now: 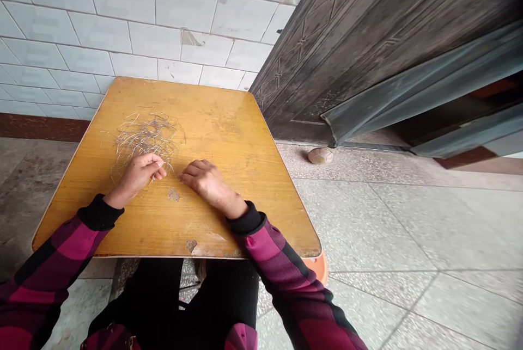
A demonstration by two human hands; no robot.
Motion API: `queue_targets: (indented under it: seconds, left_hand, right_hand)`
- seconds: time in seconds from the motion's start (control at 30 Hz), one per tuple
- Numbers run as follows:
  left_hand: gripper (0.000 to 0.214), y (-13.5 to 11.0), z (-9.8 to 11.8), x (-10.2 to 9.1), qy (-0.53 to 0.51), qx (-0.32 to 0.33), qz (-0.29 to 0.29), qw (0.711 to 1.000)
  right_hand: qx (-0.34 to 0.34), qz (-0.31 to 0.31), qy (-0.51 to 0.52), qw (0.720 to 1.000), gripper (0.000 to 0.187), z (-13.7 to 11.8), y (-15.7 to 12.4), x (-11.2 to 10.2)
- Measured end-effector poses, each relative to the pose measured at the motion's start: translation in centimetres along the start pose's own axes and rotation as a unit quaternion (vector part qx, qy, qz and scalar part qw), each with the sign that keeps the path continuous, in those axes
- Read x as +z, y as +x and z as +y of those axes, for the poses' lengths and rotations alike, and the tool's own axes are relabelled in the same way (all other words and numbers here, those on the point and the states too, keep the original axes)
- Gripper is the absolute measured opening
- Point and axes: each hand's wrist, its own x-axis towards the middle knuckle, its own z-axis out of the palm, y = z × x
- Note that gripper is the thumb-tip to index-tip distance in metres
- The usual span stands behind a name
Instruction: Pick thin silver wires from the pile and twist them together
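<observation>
Status: the thin strands (144, 135) lie in one loose, tangled heap on the far left part of the desk (237, 132). No separate bundle or ordered row shows anywhere on the surface, so the work on the heap appears to be at an early stage, with nearly all the material still unsorted.

Left hand (137, 176): at the near edge of the heap, fingers curled narrow, apparently pinching a few strands.

Right hand (206, 181): just right of the heap, knuckles up, fingers bent narrow, tips on the desk. Whether it holds a strand cannot be determined.

Materials: the strands are fine, pale, wire-like and irregularly curved. The desk top is yellow-brown wood veneer with rounded corners, scuffed, and chipped along the near edge. The sleeves (281, 268) are magenta-and-black checked cloth with black cuffs.
</observation>
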Motion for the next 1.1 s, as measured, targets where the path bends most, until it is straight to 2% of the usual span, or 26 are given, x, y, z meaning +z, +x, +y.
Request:
queue_targets:
  seconds: [0.23,0.47,0.7,0.87,1.1]
  left_hand:
    - [0.017,0.0,-0.1,0.1,-0.034,-0.02,-0.009,0.999]
    - [0.017,0.1,0.2,-0.2,-0.056,-0.039,-0.018,0.997]
    - [0.018,-0.4,0.6,0.3,-0.088,-0.053,-0.031,0.994]
    - [0.02,-0.4,0.5,0.5,-0.109,-0.085,-0.03,0.99]
    - [0.025,-0.3,0.4,0.4,-0.121,-0.101,-0.028,0.987]
  right_hand:
    - [-0.007,-0.015,-0.047,0.999,0.023,-0.1,0.0,0.2]
    - [0.009,0.006,-0.01,1.0,0.023,0.9,-0.3,-0.2]
    - [-0.006,0.025,0.017,1.0,0.026,0.7,-0.1,1.0]
    - [0.002,0.02,-0.01,1.0,0.027,0.4,0.0,1.1]
    - [0.024,0.055,-0.031,0.998,0.029,0.1,0.1,0.8]
